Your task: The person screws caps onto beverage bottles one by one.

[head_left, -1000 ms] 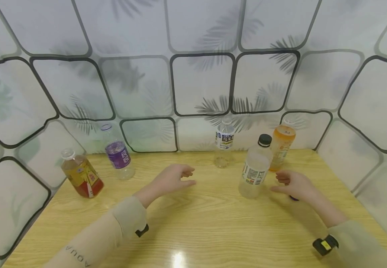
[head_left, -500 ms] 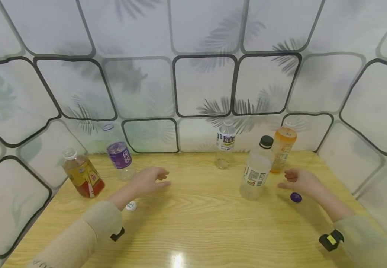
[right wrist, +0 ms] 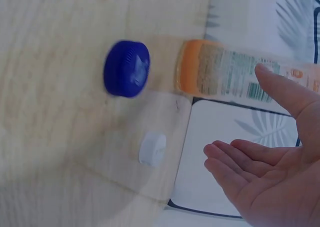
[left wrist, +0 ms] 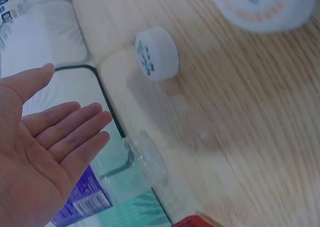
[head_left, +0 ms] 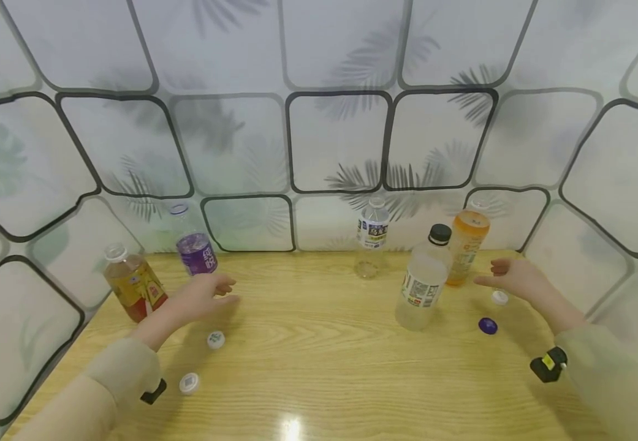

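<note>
My left hand (head_left: 200, 296) is over the table's left side with its fingers extended and nothing in them. It overlaps the foot of an uncapped bottle with a purple label (head_left: 196, 252). A bottle of reddish drink with a yellow label (head_left: 133, 282) stands left of it. Two white bottle caps (head_left: 216, 340) lie nearer the front; one carries green print in the left wrist view. On the right, my right hand (head_left: 523, 282) holds nothing, its fingers loosely extended. Beside it stands an orange-drink bottle (head_left: 469, 239). A white cap (head_left: 499, 297) and a purple cap (head_left: 488, 326) lie below that hand.
A black-capped bottle of cloudy liquid (head_left: 425, 278) stands in front of the orange one. Farther back is an uncapped clear bottle (head_left: 372, 239) with a white and blue label. A patterned panel (head_left: 335, 141) rises along the back of the wooden table (head_left: 319, 367).
My left hand has moved left across the table, uncovering two white caps. My right hand has shifted right and slightly back, exposing the purple cap and then a white one.
</note>
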Tool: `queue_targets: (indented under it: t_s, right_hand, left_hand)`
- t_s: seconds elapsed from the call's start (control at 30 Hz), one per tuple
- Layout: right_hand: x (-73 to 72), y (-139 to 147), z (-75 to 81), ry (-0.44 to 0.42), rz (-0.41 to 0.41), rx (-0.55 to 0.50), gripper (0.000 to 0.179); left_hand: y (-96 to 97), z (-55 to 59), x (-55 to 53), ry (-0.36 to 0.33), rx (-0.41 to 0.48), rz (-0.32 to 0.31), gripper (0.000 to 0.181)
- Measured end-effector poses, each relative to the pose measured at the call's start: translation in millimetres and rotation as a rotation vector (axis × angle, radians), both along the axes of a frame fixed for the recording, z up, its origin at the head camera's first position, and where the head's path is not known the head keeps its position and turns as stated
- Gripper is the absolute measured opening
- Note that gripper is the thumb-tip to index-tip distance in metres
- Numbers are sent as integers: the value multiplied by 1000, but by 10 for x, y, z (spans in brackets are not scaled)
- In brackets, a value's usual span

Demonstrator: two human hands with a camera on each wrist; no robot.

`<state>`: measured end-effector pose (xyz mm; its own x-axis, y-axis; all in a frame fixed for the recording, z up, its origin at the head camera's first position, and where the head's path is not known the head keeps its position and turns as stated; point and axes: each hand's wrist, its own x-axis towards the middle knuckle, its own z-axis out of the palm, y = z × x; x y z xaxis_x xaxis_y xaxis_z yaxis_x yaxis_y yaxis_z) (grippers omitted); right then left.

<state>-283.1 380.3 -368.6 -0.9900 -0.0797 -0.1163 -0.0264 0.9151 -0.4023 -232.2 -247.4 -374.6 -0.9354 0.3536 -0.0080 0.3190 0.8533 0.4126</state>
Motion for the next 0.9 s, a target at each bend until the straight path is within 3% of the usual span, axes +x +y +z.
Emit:
queue_targets:
  t_s: [0.4, 0.6, 0.9]
  right_hand:
    - [-190, -8, 274, -49, -76, -64, 114]
    - [-255, -109, 395, -31, -82, -76, 122]
    - [-293, -205, 425, 17, -120, -108, 130]
  left_hand:
    - [-200, 79, 73, 10, -7, 35, 53]
    - [-215, 67, 103, -5, -27, -7, 54]
    - [-214, 47, 129, -49, -195, -30, 70]
